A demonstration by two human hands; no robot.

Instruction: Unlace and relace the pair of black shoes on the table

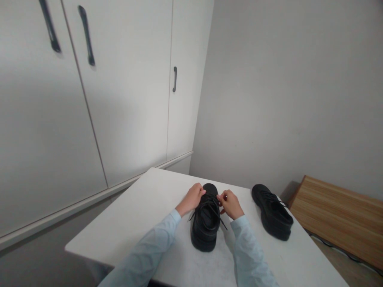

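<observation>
Black shoe (pixel 204 236), laces (pixel 209 204) pinched in left fingers (pixel 200 189) at eleven o'clock and right fingers (pixel 223 196) at one (second shoe (pixel 274 223) at three).

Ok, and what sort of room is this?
Probably a room in a home, though I can't be certain: tall white cupboard doors with dark handles, a plain white table, and a low wood-grain surface off to the right.

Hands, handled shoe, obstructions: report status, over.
Left hand and right hand at the laces, one each side; grip too small to confirm. Handled shoe sole-down on the table, toe pointing away. Second shoe off right, out of the way.
</observation>
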